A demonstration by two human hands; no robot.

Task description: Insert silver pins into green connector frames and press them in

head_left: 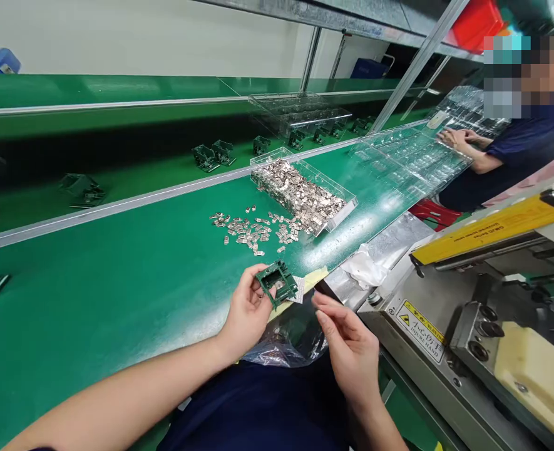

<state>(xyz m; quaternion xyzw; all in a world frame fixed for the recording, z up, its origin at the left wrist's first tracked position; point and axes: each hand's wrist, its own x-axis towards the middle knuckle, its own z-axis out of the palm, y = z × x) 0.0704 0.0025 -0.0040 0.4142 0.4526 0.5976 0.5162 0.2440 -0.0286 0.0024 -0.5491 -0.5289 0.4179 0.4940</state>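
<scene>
My left hand [248,307] grips a dark green plastic frame [277,283] with an open middle, thumb in front and fingers behind. A pale, ribbed strip [298,289] sticks out from the frame's right side. Just right of it is my right hand [347,335], its thumb and fingers curled together in a pinch. The fingertips are a little blurred, and I cannot make out whether something small sits between them. Beyond my hands, small silver metal pieces [253,233] lie scattered on the green table. A clear plastic box [337,219] behind them is heaped with more such pieces.
Several dark green assemblies [223,151] stand on a lower belt past a metal rail [178,189]. A clear plastic bag [277,354] hangs at the table edge before me. To the right stands a machine [412,313] with a warning label. A co-worker's hands [457,139] touch clear trays [412,156].
</scene>
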